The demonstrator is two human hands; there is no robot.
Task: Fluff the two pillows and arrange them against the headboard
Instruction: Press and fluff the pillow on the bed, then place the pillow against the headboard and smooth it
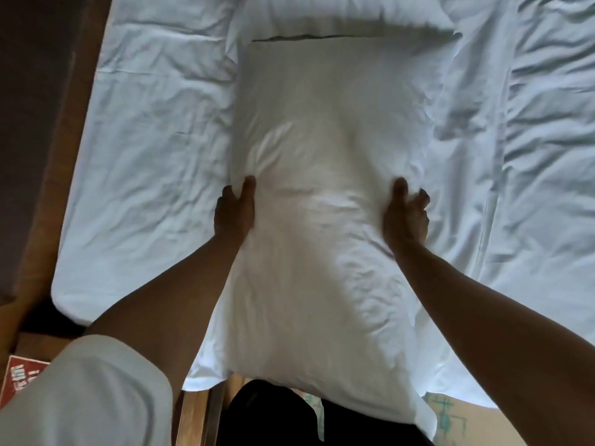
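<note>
A long white pillow (pixel 325 194) is lying lengthwise across the bed, its near end overhanging the bed's edge toward the person. Its cotton case is soft and puffed, with fine creases fanning out from where it is being squeezed. Beyond the pillow's far end a second white pillow (pixel 341 11) is lying crosswise, only partly in view, touching or nearly touching the first. Under and around the pillow a pale, heavily wrinkled sheet (pixel 154 130) is spreading over the mattress.

The left hand (pixel 234 211) is gripping the pillow's left side, thumb pressing on top and fingers wrapping the edge. The right hand (pixel 406 215) is gripping the pillow's right side, thumb up on the fabric, fingers curling into it. Left of the pillow, past the sheet, a wooden bed frame (pixel 69 101) is showing. A white sleeve (pixel 83 397) is covering the left upper arm.
</note>
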